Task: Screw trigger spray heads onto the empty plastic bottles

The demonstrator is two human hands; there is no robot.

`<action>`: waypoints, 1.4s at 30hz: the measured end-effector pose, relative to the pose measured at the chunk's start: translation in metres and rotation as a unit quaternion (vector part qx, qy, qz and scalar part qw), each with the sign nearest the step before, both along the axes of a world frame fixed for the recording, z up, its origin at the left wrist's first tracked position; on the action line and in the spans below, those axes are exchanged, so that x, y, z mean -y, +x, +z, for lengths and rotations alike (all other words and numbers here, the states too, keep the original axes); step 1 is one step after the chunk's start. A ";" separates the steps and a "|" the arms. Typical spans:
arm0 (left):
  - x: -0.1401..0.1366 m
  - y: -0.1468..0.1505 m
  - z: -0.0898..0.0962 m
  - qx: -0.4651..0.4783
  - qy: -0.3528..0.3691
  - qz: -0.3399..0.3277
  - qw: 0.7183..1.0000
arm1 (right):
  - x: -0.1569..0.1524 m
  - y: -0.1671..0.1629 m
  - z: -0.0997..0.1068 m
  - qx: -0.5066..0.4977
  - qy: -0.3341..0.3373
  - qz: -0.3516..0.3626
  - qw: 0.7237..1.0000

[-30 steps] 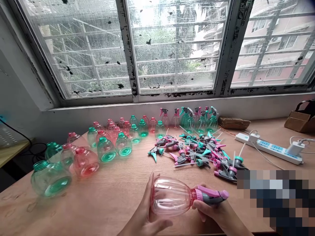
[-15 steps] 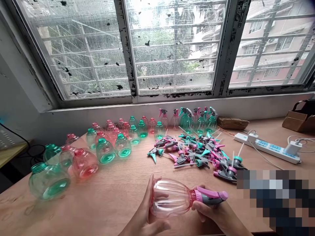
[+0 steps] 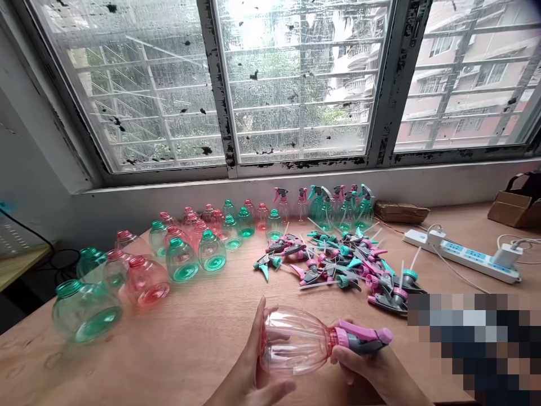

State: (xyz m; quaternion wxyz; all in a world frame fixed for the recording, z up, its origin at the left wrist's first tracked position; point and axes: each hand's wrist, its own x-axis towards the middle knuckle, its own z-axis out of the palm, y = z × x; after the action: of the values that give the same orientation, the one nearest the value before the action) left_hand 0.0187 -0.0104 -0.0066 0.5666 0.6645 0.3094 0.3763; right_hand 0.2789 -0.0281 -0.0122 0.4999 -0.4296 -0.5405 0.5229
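A clear pink spray bottle (image 3: 296,341) lies sideways in the air between my two hands, low over the near part of the table. Its pink and grey trigger head (image 3: 363,337) sits on the neck and points right. My left hand (image 3: 257,361) cups the base and underside of the bottle, its fingers partly seen through the plastic. My right hand (image 3: 363,363) closes round the neck just under the trigger head, thumb on the near side. Some fingers of the right hand are hidden behind the bottle.
Open pink and green bottles (image 3: 181,259) stand at the left and back. Loose trigger heads (image 3: 333,259) lie heaped beyond my hands. Several spray bottles with heads (image 3: 344,211) stand by the wall, near a brown package (image 3: 401,212). A power strip (image 3: 460,255) with cables lies right.
Almost nothing differs. The bottle has turned slightly about its long axis between my hands, and the view has shifted a little.
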 end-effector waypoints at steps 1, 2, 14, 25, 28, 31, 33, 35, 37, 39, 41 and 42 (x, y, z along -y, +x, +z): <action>0.001 0.000 0.000 0.004 -0.005 0.000 1.000 | 0.000 0.000 0.000 -0.005 0.000 0.002 1.000; 0.001 0.000 0.000 0.008 -0.011 0.001 1.000 | 0.000 0.000 0.000 -0.011 0.000 0.004 1.000; -0.003 0.001 -0.004 -0.008 0.017 0.007 1.000 | 0.001 -0.002 0.000 -0.011 -0.005 -0.022 1.000; -0.006 0.000 -0.007 0.020 -0.019 -0.005 1.000 | -0.001 -0.001 0.000 -0.014 -0.005 -0.012 1.000; -0.006 0.001 -0.007 0.018 -0.004 -0.003 1.000 | 0.000 -0.001 -0.001 -0.012 -0.005 -0.026 1.000; -0.004 0.001 -0.005 0.012 -0.001 0.006 1.000 | 0.001 -0.001 -0.001 0.000 -0.004 -0.024 1.000; -0.002 0.001 -0.003 0.009 -0.004 0.010 1.000 | 0.000 -0.001 0.000 0.001 -0.003 -0.020 1.000; -0.001 0.000 -0.002 0.014 -0.008 0.007 1.000 | 0.000 -0.001 0.000 -0.007 -0.002 -0.012 1.000; -0.002 -0.001 -0.003 0.024 -0.016 0.002 1.000 | -0.001 -0.001 0.000 -0.018 -0.003 -0.005 1.000; -0.003 -0.001 -0.006 0.032 -0.024 -0.001 0.999 | -0.002 -0.001 0.000 -0.021 -0.006 -0.002 1.000; -0.005 0.000 -0.007 0.035 -0.030 -0.002 0.999 | -0.001 -0.001 -0.001 -0.018 -0.007 -0.006 1.000; -0.005 0.000 -0.008 0.037 -0.032 -0.002 0.999 | -0.001 -0.001 -0.001 -0.019 -0.008 -0.011 1.000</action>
State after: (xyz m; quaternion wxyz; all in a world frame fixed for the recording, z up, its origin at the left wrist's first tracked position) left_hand 0.0184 -0.0053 -0.0142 0.5994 0.6321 0.2991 0.3896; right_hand 0.2775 -0.0270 -0.0133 0.5123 -0.4294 -0.5222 0.5295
